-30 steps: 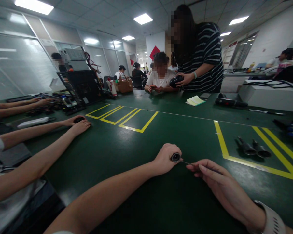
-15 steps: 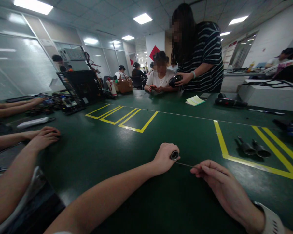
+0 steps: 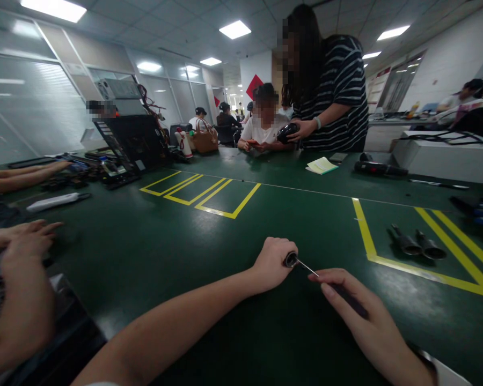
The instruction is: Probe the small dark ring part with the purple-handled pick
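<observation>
My left hand [image 3: 274,265] is closed around a dark metal part with a round hollow end [image 3: 290,259], its open rim facing right. Most of that part is hidden in my fist. Between thumb and fingers, my right hand [image 3: 356,300] grips a thin screwdriver [image 3: 348,299] by its dark handle. The slim shaft points up and left, its tip at the round opening; whether it touches inside I cannot tell. Two similar metal parts, each with a cup-shaped end and a narrow stem [image 3: 430,246], lie together at the right inside a yellow tape outline [image 3: 426,270].
Another person's hands [image 3: 30,238] rest at the left edge, near a white handheld device [image 3: 54,201]. More tape outlines [image 3: 215,212] mark the green table [image 3: 177,279]. Computer parts [image 3: 132,142] stand back left; a notepad [image 3: 322,165] and white box [image 3: 446,155] lie at back right.
My right hand has turned, so the screwdriver's handle shows and its shaft meets the hollow end. My left hand tilted the part slightly rightward. The neighbour's hands moved left.
</observation>
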Motion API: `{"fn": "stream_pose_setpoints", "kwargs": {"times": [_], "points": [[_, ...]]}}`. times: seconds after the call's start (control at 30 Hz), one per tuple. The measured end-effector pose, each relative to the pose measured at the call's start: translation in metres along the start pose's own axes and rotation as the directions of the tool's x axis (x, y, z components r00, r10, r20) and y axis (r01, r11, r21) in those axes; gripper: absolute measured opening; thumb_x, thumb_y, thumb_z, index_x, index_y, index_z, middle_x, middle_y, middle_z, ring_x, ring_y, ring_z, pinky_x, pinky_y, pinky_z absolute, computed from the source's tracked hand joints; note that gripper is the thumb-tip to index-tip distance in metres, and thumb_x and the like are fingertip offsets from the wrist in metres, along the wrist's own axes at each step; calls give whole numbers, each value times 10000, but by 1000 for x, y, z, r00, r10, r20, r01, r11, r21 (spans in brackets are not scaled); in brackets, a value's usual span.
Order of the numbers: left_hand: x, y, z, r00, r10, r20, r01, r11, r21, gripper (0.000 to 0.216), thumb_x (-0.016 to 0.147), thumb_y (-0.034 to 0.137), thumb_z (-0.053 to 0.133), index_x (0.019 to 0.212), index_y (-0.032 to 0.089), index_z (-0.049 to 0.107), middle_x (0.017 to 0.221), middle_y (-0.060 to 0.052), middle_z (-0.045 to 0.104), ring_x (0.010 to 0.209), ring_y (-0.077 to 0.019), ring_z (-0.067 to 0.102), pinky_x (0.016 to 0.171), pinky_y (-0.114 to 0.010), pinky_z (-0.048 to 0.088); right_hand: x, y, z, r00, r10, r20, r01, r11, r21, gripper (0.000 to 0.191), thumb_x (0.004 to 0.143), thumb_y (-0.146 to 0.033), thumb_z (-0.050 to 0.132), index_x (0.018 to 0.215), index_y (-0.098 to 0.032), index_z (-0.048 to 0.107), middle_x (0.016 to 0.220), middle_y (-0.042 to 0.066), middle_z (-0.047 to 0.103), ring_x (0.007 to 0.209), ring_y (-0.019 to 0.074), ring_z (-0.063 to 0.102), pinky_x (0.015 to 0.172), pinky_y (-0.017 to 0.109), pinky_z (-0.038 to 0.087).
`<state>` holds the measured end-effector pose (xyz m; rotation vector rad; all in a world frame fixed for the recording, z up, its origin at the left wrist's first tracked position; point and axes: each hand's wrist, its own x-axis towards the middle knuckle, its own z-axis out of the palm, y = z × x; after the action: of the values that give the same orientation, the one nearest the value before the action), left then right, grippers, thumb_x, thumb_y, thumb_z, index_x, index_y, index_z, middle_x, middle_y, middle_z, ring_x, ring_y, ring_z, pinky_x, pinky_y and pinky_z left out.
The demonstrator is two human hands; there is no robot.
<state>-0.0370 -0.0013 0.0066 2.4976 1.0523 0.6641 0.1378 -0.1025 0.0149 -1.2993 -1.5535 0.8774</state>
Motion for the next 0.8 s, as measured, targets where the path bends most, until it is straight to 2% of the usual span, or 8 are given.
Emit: {"fn": "stream_pose_setpoints", "kwargs": {"times": [0.1,0.17,0.37,0.47,0.53,0.7,0.8], "points": [[-2,1,1,999,34,6,-35,999,41,67,806,186,585,750,163,556,744,7,586,732,-144,536,722,-288,350,-2,1,2,999,-47,-13,46,998,-44,175,814,-359,559,881,-260,686,951,57,680,914,231,634,816,354,503],[-3,0,2,998,68,6,-68,996,51,70,802,174,584,740,164,554,733,11,579,729,-142,534,722,-287,346,-2,0,1,999,-34,-9,33,998,-48,177,805,-368,569,865,-257,693,936,59,685,901,237,637,808,360,505],[-1,-3,0,996,90,22,-89,994,-64,111,799,217,602,729,157,540,720,20,569,719,-127,543,743,-277,368,4,3,-6,980,193,52,-197,974,108,263,810,-449,563,898,-249,709,963,57,706,953,264,623,818,388,490],[1,-3,0,997,76,31,-71,990,-125,143,795,243,612,709,156,538,702,23,567,699,-120,542,726,-263,383,6,8,-6,968,244,56,-251,943,217,292,815,-467,558,910,-234,705,969,60,703,978,265,608,824,388,485],[1,-3,0,998,60,36,-55,990,-132,147,787,246,620,700,157,541,694,23,567,686,-118,540,697,-251,387,5,8,-5,971,237,42,-240,944,226,286,820,-466,552,907,-237,701,970,56,704,963,254,611,819,377,489],[0,-4,3,999,53,-1,-53,996,-67,131,803,250,604,724,161,551,712,22,574,692,-120,540,690,-255,373,0,1,-1,997,72,-7,-72,997,21,230,798,-435,576,875,-260,704,958,50,708,928,241,636,817,358,502],[-1,-3,3,999,52,-2,-52,999,-16,115,809,230,598,727,164,551,710,22,573,698,-127,536,704,-271,356,-1,-3,-1,1000,18,-19,-19,999,-28,222,792,-424,574,858,-262,710,926,51,712,894,239,649,798,354,514]]}}
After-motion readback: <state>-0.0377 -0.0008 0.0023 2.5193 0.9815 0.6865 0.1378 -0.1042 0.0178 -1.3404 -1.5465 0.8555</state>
